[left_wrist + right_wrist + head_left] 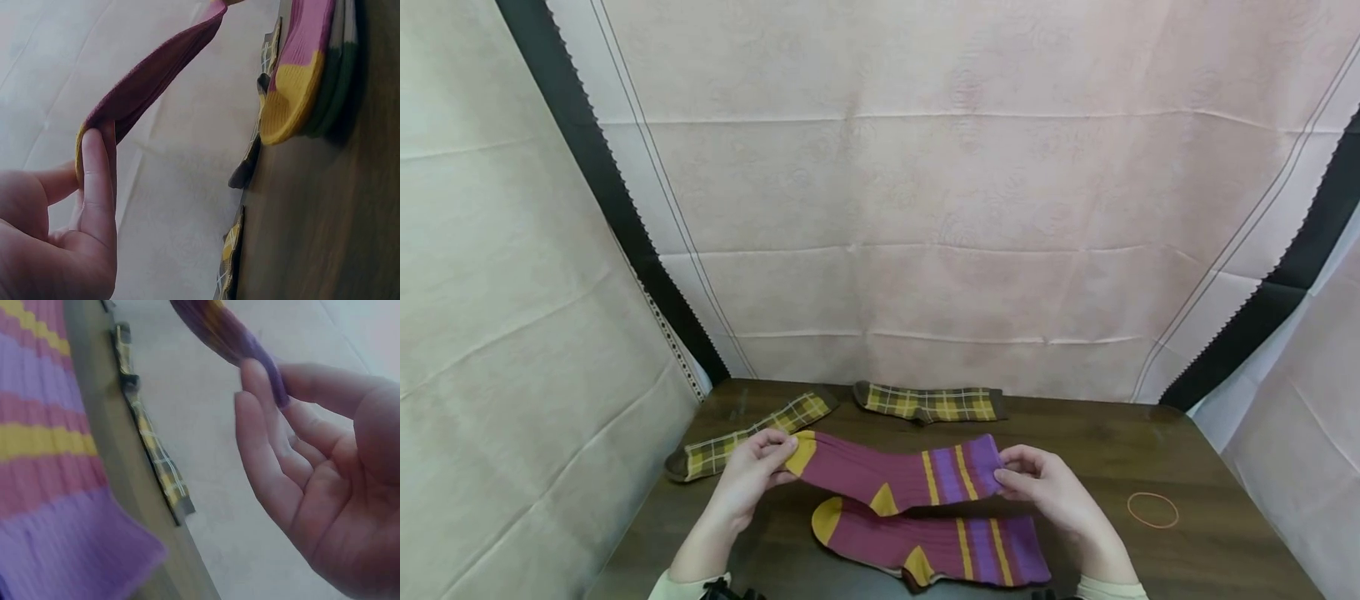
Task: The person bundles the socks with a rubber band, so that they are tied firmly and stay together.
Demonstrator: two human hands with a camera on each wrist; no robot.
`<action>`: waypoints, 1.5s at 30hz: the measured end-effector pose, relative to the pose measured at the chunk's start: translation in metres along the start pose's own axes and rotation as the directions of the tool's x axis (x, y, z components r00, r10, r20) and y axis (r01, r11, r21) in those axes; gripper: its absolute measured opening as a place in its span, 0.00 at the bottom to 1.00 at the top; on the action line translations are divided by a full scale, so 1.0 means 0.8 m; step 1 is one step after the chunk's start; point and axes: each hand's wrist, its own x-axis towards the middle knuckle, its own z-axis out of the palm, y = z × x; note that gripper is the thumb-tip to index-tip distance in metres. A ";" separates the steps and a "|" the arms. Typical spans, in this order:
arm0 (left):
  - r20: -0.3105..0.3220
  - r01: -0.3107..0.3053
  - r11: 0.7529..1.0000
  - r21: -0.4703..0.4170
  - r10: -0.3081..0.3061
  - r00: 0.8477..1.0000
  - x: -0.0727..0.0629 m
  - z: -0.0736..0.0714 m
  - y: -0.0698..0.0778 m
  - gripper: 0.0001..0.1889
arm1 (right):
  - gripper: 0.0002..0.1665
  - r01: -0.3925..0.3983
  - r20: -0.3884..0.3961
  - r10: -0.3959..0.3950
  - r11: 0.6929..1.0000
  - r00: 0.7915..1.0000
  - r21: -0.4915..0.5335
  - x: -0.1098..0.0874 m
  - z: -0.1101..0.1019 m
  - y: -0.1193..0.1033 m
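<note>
Between my two hands a maroon sock with yellow toe and heel and a purple striped cuff is stretched out sideways above the table. My left hand pinches its yellow toe; in the left wrist view the fingers press the fabric from both sides. The purple cuff edge is pinched by my right hand, as the right wrist view also shows at the cuff. Just below, on the near part of the table, lies a matching maroon sock, with darker fabric showing beneath it.
Two yellow-and-dark plaid socks lie further back: one plaid sock slants at the left, another plaid sock lies along the back edge. A thin orange rubber band rests on the dark wooden table at right. Pale cloth walls the sides and back.
</note>
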 end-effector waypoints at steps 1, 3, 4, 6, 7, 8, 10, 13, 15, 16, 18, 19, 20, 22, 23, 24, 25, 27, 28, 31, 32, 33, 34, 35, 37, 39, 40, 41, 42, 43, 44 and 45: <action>0.007 0.006 1.000 0.002 -0.006 1.000 -0.001 0.001 0.001 0.12 | 0.20 -0.001 0.016 0.001 1.000 1.000 -0.005 -0.002 -0.003 -0.001; 0.028 0.012 1.000 0.013 -0.012 1.000 -0.001 0.002 0.002 0.12 | 0.19 -0.004 0.050 0.005 1.000 0.999 -0.015 -0.004 -0.009 -0.003; 0.039 0.012 1.000 0.018 -0.013 0.999 -0.002 0.002 0.002 0.12 | 0.18 -0.002 0.070 0.004 1.000 0.998 -0.023 -0.005 -0.011 -0.004; 0.064 0.010 1.000 0.030 -0.012 0.998 -0.002 0.003 0.004 0.12 | 0.18 0.002 0.106 0.002 0.999 0.994 -0.035 -0.007 -0.017 -0.007; 0.077 0.009 0.999 0.033 -0.012 0.997 -0.003 0.003 0.005 0.12 | 0.17 0.000 0.118 0.005 0.999 0.993 -0.041 -0.008 -0.019 -0.008; 0.090 0.008 0.999 0.037 -0.012 0.996 -0.003 0.004 0.006 0.12 | 0.17 -0.003 0.127 0.009 0.999 0.992 -0.046 -0.009 -0.022 -0.009; 0.118 0.009 0.999 0.040 -0.014 0.993 -0.004 0.005 0.007 0.12 | 0.17 -0.008 0.144 0.017 0.998 0.989 -0.065 -0.012 -0.026 -0.011; 0.153 0.015 0.999 0.048 -0.022 0.988 -0.005 0.009 0.008 0.13 | 0.16 -0.023 0.156 0.037 0.996 0.987 -0.091 -0.019 -0.033 -0.010; 0.176 0.025 0.998 0.052 -0.033 0.984 -0.006 0.011 0.008 0.13 | 0.15 -0.026 0.169 0.043 0.995 0.985 -0.101 -0.024 -0.038 -0.008; 0.187 0.031 0.998 0.054 -0.041 0.982 -0.007 0.012 0.007 0.13 | 0.14 -0.028 0.175 0.046 0.994 0.983 -0.102 -0.026 -0.040 -0.006; 0.215 0.041 0.997 0.060 -0.053 0.975 -0.008 0.014 0.006 0.13 | 0.14 -0.026 0.189 0.046 0.994 0.981 -0.108 -0.032 -0.043 -0.003; 0.233 0.048 0.997 0.062 -0.061 0.971 -0.009 0.014 0.005 0.13 | 0.14 -0.029 0.194 0.050 0.993 0.980 -0.110 -0.034 -0.045 -0.002; 0.251 0.053 0.997 0.064 -0.068 0.966 -0.010 0.014 0.004 0.14 | 0.14 -0.028 0.202 0.050 0.993 0.978 -0.112 -0.037 -0.046 -0.001; 0.287 0.057 0.996 0.072 -0.075 0.955 -0.011 0.015 0.002 0.14 | 0.13 -0.023 0.215 0.047 0.993 0.975 -0.115 -0.042 -0.049 0.001; 0.300 0.057 0.996 0.075 -0.077 0.951 -0.012 0.015 0.001 0.14 | 0.13 -0.021 0.221 0.046 0.993 0.974 -0.115 -0.044 -0.050 0.001; 0.311 0.061 0.995 0.077 -0.082 0.947 -0.012 0.015 0.000 0.14 | 0.13 -0.023 0.226 0.048 0.993 0.973 -0.113 -0.046 -0.051 0.002; 0.320 0.065 0.995 0.081 -0.087 0.943 -0.013 0.015 -0.001 0.13 | 0.12 -0.028 0.229 0.053 0.994 0.972 -0.108 -0.048 -0.052 0.002; 0.332 0.066 0.994 0.089 -0.092 0.939 -0.014 0.016 -0.001 0.12 | 0.12 -0.036 0.235 0.061 0.994 0.970 -0.106 -0.051 -0.054 0.002; 0.338 0.066 0.993 0.094 -0.094 0.936 -0.014 0.016 -0.002 0.12 | 0.12 -0.044 0.236 0.069 0.993 0.969 -0.108 -0.052 -0.055 0.002; 0.361 0.065 0.991 0.113 -0.102 0.927 -0.015 0.019 -0.002 0.12 | 0.12 -0.052 0.245 0.076 0.993 0.967 -0.102 -0.056 -0.057 0.002; 0.370 0.062 0.991 0.122 -0.104 0.923 -0.015 0.019 -0.002 0.13 | 0.11 -0.048 0.249 0.072 0.994 0.966 -0.102 -0.057 -0.058 0.002; 0.378 0.061 0.990 0.131 -0.107 0.919 -0.015 0.020 -0.003 0.13 | 0.11 -0.045 0.252 0.069 0.994 0.965 -0.101 -0.057 -0.059 0.003; 0.384 0.062 0.988 0.138 -0.111 0.917 -0.015 0.021 -0.003 0.14 | 0.11 -0.038 0.258 0.062 0.995 0.964 -0.096 -0.058 -0.059 0.003; 0.387 0.063 0.987 0.146 -0.116 0.915 -0.014 0.022 -0.004 0.14 | 0.11 -0.032 0.265 0.055 0.995 0.963 -0.090 -0.058 -0.060 0.003; 0.390 0.064 0.985 0.160 -0.123 0.913 -0.014 0.023 -0.006 0.14 | 0.11 -0.036 0.279 0.057 0.996 0.959 -0.082 -0.059 -0.061 0.004; 0.390 0.066 0.983 0.169 -0.129 0.912 -0.014 0.023 -0.008 0.13 | 0.12 -0.046 0.292 0.066 0.996 0.954 -0.077 -0.059 -0.061 0.005; 0.388 0.068 0.983 0.173 -0.131 0.912 -0.014 0.023 -0.008 0.13 | 0.12 -0.051 0.299 0.071 0.996 0.951 -0.074 -0.059 -0.061 0.006; 0.389 0.068 0.982 0.175 -0.132 0.912 -0.014 0.022 -0.009 0.13 | 0.12 -0.059 0.304 0.080 0.995 0.949 -0.077 -0.059 -0.061 0.006; 0.388 0.068 0.982 0.176 -0.133 0.912 -0.014 0.022 -0.010 0.13 | 0.12 -0.062 0.308 0.084 0.995 0.948 -0.078 -0.060 -0.061 0.006; 0.390 0.068 0.982 0.178 -0.133 0.911 -0.014 0.022 -0.010 0.12 | 0.11 -0.068 0.310 0.091 0.994 0.947 -0.083 -0.060 -0.061 0.007; 0.390 0.069 0.981 0.180 -0.135 0.911 -0.014 0.023 -0.010 0.13 | 0.11 -0.071 0.310 0.095 0.994 0.946 -0.088 -0.060 -0.062 0.007; 0.390 0.066 0.981 0.183 -0.134 0.911 -0.013 0.023 -0.010 0.13 | 0.11 -0.072 0.310 0.098 0.993 0.946 -0.094 -0.061 -0.062 0.008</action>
